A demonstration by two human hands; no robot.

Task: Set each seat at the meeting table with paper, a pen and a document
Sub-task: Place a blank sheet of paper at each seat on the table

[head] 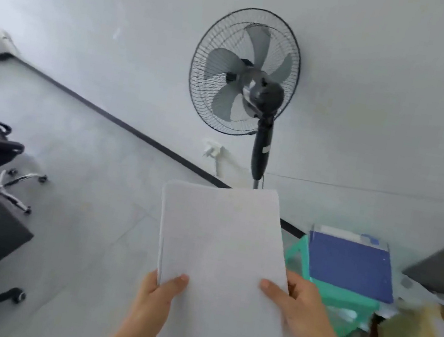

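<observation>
Both hands, the left hand (158, 290) and right hand (300, 308), grasp a stack of white paper (218, 256) held up near the standing fan (244, 72), with no place setting in sight, so laying out seems barely begun.

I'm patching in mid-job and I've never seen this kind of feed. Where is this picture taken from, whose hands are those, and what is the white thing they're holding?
There is no machine here. A person wears one wide-angle camera on the head, looking forward and down, so this single picture is their own view. The two arms rising from the bottom edge are theirs. The left hand and right hand each grip a lower corner of a stack of white paper sheets, thumbs on top. Behind the paper, a black pedestal fan with grey blades stands against a white wall. To the right, a dark blue folder lies on a green plastic stool. At the left, castored chair legs stand on the grey floor.
</observation>
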